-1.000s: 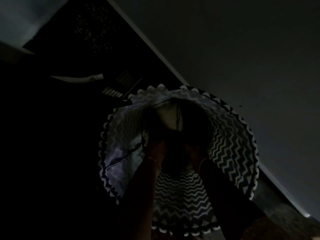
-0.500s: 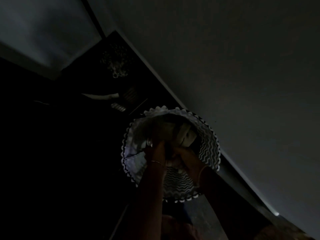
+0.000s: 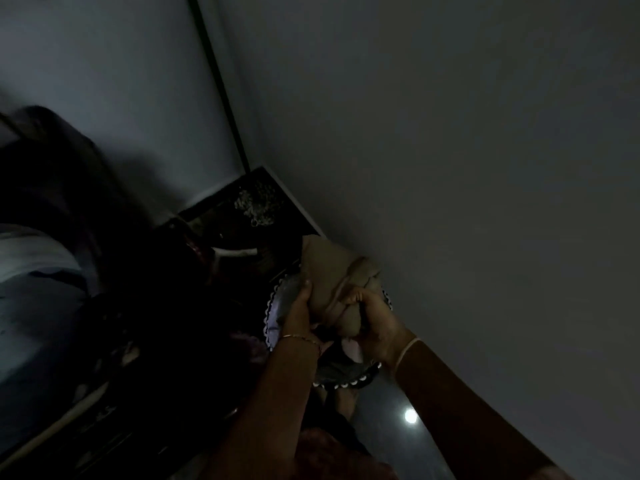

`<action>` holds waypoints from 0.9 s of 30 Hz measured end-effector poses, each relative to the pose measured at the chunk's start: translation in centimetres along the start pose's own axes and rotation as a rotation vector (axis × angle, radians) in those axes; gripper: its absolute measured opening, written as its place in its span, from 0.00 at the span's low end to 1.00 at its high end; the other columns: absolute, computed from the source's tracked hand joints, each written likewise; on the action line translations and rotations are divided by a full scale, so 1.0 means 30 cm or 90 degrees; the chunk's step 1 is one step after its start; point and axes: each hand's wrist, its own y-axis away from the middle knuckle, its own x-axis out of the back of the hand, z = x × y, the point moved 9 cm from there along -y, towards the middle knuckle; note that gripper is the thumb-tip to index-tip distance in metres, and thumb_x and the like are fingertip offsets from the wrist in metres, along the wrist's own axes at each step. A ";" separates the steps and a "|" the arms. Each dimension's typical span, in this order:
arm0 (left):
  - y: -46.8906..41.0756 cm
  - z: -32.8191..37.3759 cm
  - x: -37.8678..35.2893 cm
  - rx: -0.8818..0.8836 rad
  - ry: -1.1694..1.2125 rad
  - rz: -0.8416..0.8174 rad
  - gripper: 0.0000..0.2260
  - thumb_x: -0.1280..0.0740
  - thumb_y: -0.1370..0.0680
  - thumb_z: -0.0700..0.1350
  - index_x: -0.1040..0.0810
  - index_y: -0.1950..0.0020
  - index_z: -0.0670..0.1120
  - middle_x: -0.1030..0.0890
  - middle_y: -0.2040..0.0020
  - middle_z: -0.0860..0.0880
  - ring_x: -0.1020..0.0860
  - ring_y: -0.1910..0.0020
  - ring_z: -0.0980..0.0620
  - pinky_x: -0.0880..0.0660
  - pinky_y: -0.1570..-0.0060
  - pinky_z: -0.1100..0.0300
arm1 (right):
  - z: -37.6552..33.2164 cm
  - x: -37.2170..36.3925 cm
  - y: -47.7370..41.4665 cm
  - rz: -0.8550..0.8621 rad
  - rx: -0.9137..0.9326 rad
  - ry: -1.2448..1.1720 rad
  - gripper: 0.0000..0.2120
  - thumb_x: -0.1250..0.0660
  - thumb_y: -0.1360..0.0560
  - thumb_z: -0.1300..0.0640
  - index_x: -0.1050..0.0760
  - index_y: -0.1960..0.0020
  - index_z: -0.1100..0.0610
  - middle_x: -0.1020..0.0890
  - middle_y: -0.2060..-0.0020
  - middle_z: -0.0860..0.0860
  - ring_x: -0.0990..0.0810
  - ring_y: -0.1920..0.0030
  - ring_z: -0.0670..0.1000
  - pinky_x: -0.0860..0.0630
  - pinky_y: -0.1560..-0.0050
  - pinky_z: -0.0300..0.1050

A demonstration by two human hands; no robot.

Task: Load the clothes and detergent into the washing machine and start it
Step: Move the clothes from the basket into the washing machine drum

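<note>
Both hands have come up out of the bag [image 3: 277, 308], low in the middle of the frame, bringing a tan bundle of clothes [image 3: 329, 268]. A second ago they were down inside its zigzag-lined mouth, with only a pale patch of cloth showing. Now the bundle stands clear above the rim, against the grey wall [image 3: 485, 168]. The left hand [image 3: 298, 306] grips the bundle's left side, thumb up along the cloth. The right hand [image 3: 375, 323] has its fingers [image 3: 356, 298] clenched into the folds on the right. The bag also looks smaller, so the head has drawn back. The room is very dark and no washer is in view. I judge the clothes are out of the bag and ready to carry to the washer; detergent and start lie ahead.
</note>
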 end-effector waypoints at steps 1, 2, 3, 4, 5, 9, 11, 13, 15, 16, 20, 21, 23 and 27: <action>0.054 -0.001 -0.035 0.004 0.031 -0.039 0.28 0.45 0.22 0.62 0.28 0.32 0.43 0.22 0.40 0.40 0.25 0.40 0.40 0.28 0.42 0.46 | 0.000 -0.014 0.032 -0.003 0.007 -0.015 0.18 0.40 0.29 0.63 0.23 0.42 0.66 0.17 0.52 0.61 0.20 0.54 0.61 0.22 0.54 0.48; 0.095 -0.009 -0.050 0.020 0.060 -0.066 0.29 0.47 0.22 0.63 0.28 0.32 0.42 0.21 0.41 0.39 0.26 0.40 0.40 0.30 0.41 0.46 | -0.002 -0.028 0.066 -0.009 0.011 -0.027 0.16 0.40 0.29 0.63 0.22 0.43 0.65 0.17 0.53 0.60 0.20 0.54 0.60 0.23 0.54 0.49; 0.139 0.000 -0.075 0.009 0.078 -0.114 0.30 0.48 0.21 0.64 0.28 0.32 0.42 0.21 0.41 0.39 0.26 0.39 0.39 0.32 0.38 0.46 | -0.005 -0.043 0.101 -0.014 0.020 -0.032 0.15 0.40 0.29 0.63 0.22 0.46 0.64 0.17 0.54 0.60 0.21 0.54 0.60 0.23 0.52 0.50; 0.181 0.005 -0.096 0.011 0.078 -0.139 0.31 0.48 0.22 0.64 0.27 0.33 0.42 0.21 0.41 0.38 0.27 0.38 0.39 0.33 0.36 0.46 | -0.004 -0.060 0.133 -0.024 0.031 -0.036 0.14 0.40 0.29 0.63 0.21 0.48 0.64 0.17 0.54 0.60 0.21 0.53 0.61 0.23 0.48 0.53; 0.214 0.009 -0.105 0.002 0.076 -0.149 0.31 0.47 0.22 0.64 0.26 0.33 0.42 0.21 0.40 0.38 0.27 0.37 0.39 0.34 0.34 0.46 | 0.000 -0.075 0.160 -0.033 0.040 -0.032 0.14 0.39 0.30 0.62 0.21 0.48 0.64 0.17 0.52 0.61 0.22 0.50 0.61 0.25 0.42 0.56; 0.341 0.022 -0.119 -0.002 0.029 -0.132 0.31 0.36 0.27 0.65 0.25 0.34 0.43 0.22 0.37 0.40 0.25 0.36 0.40 0.30 0.35 0.46 | 0.012 -0.136 0.251 -0.083 0.064 0.017 0.15 0.35 0.34 0.61 0.21 0.49 0.66 0.20 0.47 0.63 0.25 0.45 0.62 0.35 0.31 0.58; 0.406 0.031 -0.115 0.000 0.020 -0.117 0.30 0.35 0.27 0.63 0.24 0.35 0.42 0.22 0.38 0.39 0.25 0.38 0.40 0.30 0.36 0.46 | 0.002 -0.159 0.304 -0.087 0.092 0.053 0.14 0.34 0.34 0.61 0.21 0.50 0.66 0.21 0.48 0.64 0.25 0.46 0.61 0.33 0.32 0.57; 0.455 0.052 -0.097 -0.027 0.002 -0.090 0.25 0.37 0.24 0.59 0.23 0.37 0.40 0.20 0.44 0.37 0.23 0.44 0.40 0.27 0.45 0.44 | 0.002 -0.185 0.353 -0.106 0.108 0.085 0.14 0.32 0.35 0.60 0.19 0.52 0.65 0.21 0.50 0.64 0.23 0.51 0.61 0.28 0.39 0.56; 0.518 0.070 -0.094 -0.050 -0.013 -0.072 0.23 0.41 0.20 0.55 0.25 0.35 0.39 0.20 0.48 0.36 0.22 0.49 0.39 0.27 0.47 0.43 | 0.011 -0.206 0.393 -0.118 0.118 0.117 0.10 0.32 0.33 0.58 0.18 0.56 0.64 0.20 0.54 0.63 0.23 0.58 0.59 0.26 0.53 0.50; 0.544 0.079 -0.096 -0.062 -0.026 -0.068 0.23 0.43 0.19 0.53 0.27 0.33 0.39 0.20 0.48 0.36 0.23 0.47 0.39 0.29 0.44 0.43 | 0.018 -0.216 0.417 -0.124 0.124 0.134 0.10 0.32 0.31 0.56 0.18 0.57 0.63 0.21 0.59 0.61 0.24 0.63 0.56 0.27 0.60 0.46; 0.650 0.127 -0.109 -0.111 -0.058 -0.095 0.21 0.45 0.17 0.48 0.29 0.33 0.34 0.21 0.49 0.36 0.24 0.42 0.39 0.32 0.42 0.47 | 0.030 -0.239 0.500 -0.138 0.170 0.162 0.09 0.36 0.24 0.56 0.23 0.51 0.62 0.20 0.74 0.52 0.22 0.74 0.48 0.27 0.70 0.40; 0.671 0.143 -0.109 -0.129 -0.071 -0.101 0.20 0.45 0.17 0.47 0.30 0.33 0.34 0.21 0.52 0.36 0.23 0.46 0.39 0.31 0.42 0.47 | 0.031 -0.244 0.522 -0.141 0.185 0.168 0.11 0.35 0.24 0.56 0.23 0.47 0.62 0.17 0.69 0.53 0.20 0.70 0.48 0.25 0.67 0.40; 0.706 0.171 -0.097 -0.162 -0.081 -0.100 0.20 0.44 0.18 0.46 0.31 0.32 0.33 0.21 0.49 0.36 0.24 0.41 0.39 0.31 0.41 0.46 | 0.032 -0.239 0.555 -0.117 0.219 0.199 0.17 0.31 0.26 0.54 0.23 0.41 0.62 0.16 0.58 0.56 0.17 0.64 0.50 0.22 0.66 0.40; 0.800 0.199 -0.094 -0.214 -0.077 -0.132 0.18 0.43 0.18 0.45 0.29 0.34 0.35 0.21 0.48 0.39 0.23 0.47 0.41 0.30 0.46 0.48 | 0.052 -0.224 0.656 -0.087 0.309 0.177 0.15 0.28 0.28 0.55 0.22 0.45 0.60 0.16 0.56 0.56 0.15 0.62 0.50 0.21 0.67 0.38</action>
